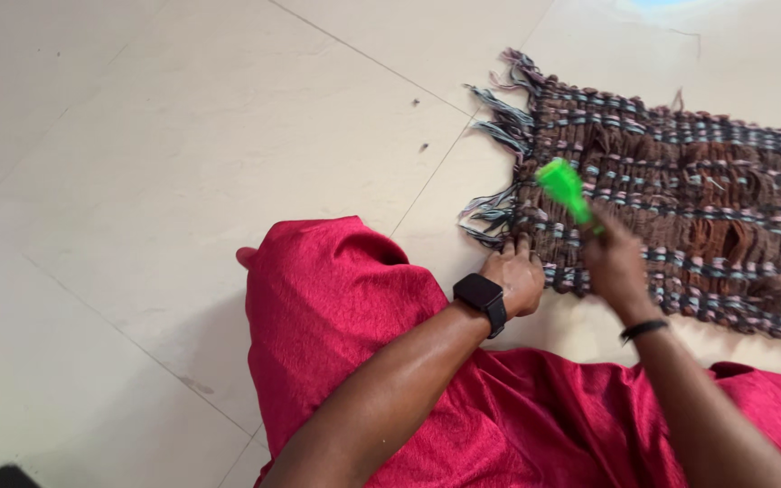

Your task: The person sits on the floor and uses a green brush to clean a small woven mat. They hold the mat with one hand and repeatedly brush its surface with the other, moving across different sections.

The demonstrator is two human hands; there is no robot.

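Note:
A brown woven mat (698, 194) with pale blue and pink stripes and a frayed fringe lies on the tiled floor. My left hand (515, 276), with a black watch on its wrist, presses down on the mat's near left corner, fingers bent onto the weave. My right hand (615, 262), wearing a thin black band, grips a bright green brush (564, 187) that is blurred with motion above the mat's left part.
Pale floor tiles (183, 181) with grout lines stretch to the left and behind. My knee in red cloth (336, 298) rests on the floor just left of the mat. More red cloth covers the bottom right.

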